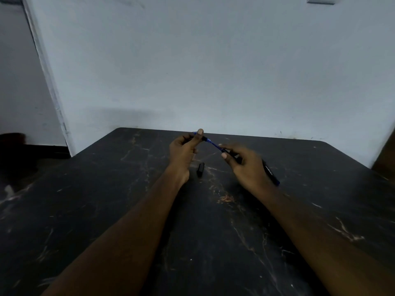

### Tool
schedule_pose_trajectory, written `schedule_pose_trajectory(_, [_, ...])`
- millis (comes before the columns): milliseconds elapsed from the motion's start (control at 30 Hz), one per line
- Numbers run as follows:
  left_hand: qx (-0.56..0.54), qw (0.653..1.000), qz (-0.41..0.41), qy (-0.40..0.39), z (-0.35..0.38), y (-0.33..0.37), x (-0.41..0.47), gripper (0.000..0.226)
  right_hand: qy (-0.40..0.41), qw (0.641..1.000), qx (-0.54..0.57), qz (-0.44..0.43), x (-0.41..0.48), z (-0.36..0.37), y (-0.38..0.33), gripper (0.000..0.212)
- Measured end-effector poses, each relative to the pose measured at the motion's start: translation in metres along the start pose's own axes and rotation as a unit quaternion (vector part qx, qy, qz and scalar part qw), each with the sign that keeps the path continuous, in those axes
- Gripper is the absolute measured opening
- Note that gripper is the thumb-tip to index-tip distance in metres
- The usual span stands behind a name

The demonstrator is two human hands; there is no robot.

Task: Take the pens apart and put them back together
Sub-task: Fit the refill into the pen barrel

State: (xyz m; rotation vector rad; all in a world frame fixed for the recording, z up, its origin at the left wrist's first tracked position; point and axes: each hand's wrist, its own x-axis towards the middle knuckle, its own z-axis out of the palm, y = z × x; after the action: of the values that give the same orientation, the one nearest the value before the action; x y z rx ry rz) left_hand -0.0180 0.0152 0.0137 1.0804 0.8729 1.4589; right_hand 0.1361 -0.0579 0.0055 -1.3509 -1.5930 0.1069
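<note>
Both hands hover above the dark, marble-veined table (106, 210), joined by a thin blue pen refill (214, 144) stretched slantwise between them. On the left hand (183, 154), thumb and fingers are closed around the refill's far end, where a black tip section sits. On the right hand (245, 165), the fingers are pinched round a black pen barrel (271, 173) with a blue end, the refill emerging from its front. A short black pen cap (200, 169) lies on the table between the wrists.
</note>
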Motion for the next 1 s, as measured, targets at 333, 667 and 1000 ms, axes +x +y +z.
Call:
schedule_pose_trajectory(333, [0.129,0.991,0.042,0.022,-0.013,-0.002,0.009,0.018,0.037,0.998,-0.014,0.047,0.002,-0.001,0.012,0.016])
schedule_pose_trajectory(667, [0.419,0.898,0.093,-0.096,-0.011,-0.019,0.005,0.038,0.073,0.995,0.0,0.062,0.005,0.001,0.014,0.025])
schedule_pose_trajectory(1000, [0.451,0.88,0.103,-0.105,-0.012,-0.015,0.003,0.029,0.083,0.995,-0.002,0.057,0.007,0.002,0.019,0.021])
